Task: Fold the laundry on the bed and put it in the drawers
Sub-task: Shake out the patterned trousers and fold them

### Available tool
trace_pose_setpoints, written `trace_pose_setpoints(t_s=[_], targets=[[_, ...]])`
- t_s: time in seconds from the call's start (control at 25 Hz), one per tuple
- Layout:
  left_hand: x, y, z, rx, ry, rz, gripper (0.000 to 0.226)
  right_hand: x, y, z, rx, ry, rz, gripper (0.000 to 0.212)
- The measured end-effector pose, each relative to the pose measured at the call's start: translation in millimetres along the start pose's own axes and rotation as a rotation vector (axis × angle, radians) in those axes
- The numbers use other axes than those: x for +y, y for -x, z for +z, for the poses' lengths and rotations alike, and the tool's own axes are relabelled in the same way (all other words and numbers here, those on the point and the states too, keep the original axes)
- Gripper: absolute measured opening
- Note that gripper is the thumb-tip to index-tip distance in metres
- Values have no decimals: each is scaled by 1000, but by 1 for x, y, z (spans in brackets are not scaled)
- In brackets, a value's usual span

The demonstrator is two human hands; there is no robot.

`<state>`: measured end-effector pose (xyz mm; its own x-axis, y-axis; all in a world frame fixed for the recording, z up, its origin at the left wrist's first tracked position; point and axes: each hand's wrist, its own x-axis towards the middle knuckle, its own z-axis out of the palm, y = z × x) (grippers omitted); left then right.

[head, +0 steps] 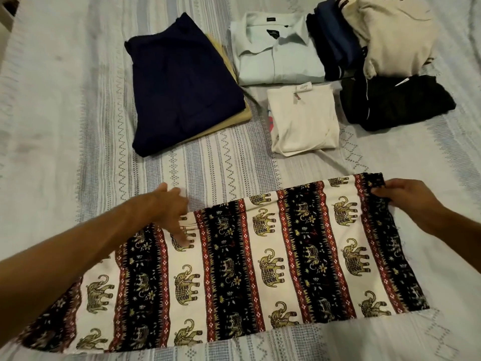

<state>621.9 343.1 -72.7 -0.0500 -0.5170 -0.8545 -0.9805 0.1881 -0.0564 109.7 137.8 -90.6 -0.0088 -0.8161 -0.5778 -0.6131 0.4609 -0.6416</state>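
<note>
Head view: elephant-print cloth (260,259) spread flat across the near part of the bed (65,113). Left hand (170,204) loose, straight fingers pressing on the cloth's far edge, gripping nothing. Right hand (408,196) pinching the cloth's far right corner. Further up the bed, folded stuff: navy garment (182,84) on top of a tan one (246,113), pale collared shirt (276,52), cream top (303,118), black piece (395,105), beige pile (395,35) leaning on a dark blue stack (335,43).

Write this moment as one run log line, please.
stage: folding | item: elephant-print striped cloth, flat on bed | left hand: open, pressing it | right hand: pinching far corner
</note>
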Motion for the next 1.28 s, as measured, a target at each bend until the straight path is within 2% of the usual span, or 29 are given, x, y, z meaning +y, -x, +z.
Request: trace_pose_setpoints(t_s=[0.08, 0.16, 0.24, 0.28, 0.36, 0.44, 0.52, 0.64, 0.72, 0.84, 0.96, 1.04, 1.12, 1.2, 1.28], targets=[[-20, 13, 5, -118, -147, -61, 114, 2, 0, 1, 76, 44, 5, 31], [-40, 23, 10, -163, -197, -101, 107, -1, 1, 5, 158, 21, 25, 35], [-56, 30, 11, -72, -201, -101, 94, -5, 3, 7, 212, 0, 19, 36], [-62, 32, 14, -7, -116, -96, 87, -7, 4, 8, 234, 13, 8, 35], [-70, 37, 25, 99, 268, -66, 71, -10, 7, 9, 270, 69, -7, 32], [-72, 40, 37, 155, 488, -56, 57, -19, 11, 14, 288, 165, -13, 28], [-72, 40, 48, 231, 460, -65, 55, -27, 16, 20, 308, 321, -58, 23], [-68, 36, 60, 367, 452, -47, 52, -37, 23, 37, 348, 658, -323, 35], [-65, 34, 59, 376, 565, 1, 52, -50, 32, 62, 227, 727, -491, 50], [-50, 28, 49, 357, 663, 109, 69, -80, 47, 123, -161, 777, -674, 72], [-33, 26, 34, 371, 711, 133, 77, -115, 69, 195, -473, 779, -787, 78], [-31, 25, 27, 323, 552, 135, 85, -132, 81, 238, -589, 797, -814, 80], [-37, 27, 26, 218, 179, 114, 88, -149, 91, 274, -641, 842, -834, 77], [-46, 32, 27, 200, -140, 102, 73, -166, 102, 300, -716, 828, -819, 66], [-55, 38, 28, 289, -239, 93, 62, -178, 110, 322, -814, 744, -786, 51]])
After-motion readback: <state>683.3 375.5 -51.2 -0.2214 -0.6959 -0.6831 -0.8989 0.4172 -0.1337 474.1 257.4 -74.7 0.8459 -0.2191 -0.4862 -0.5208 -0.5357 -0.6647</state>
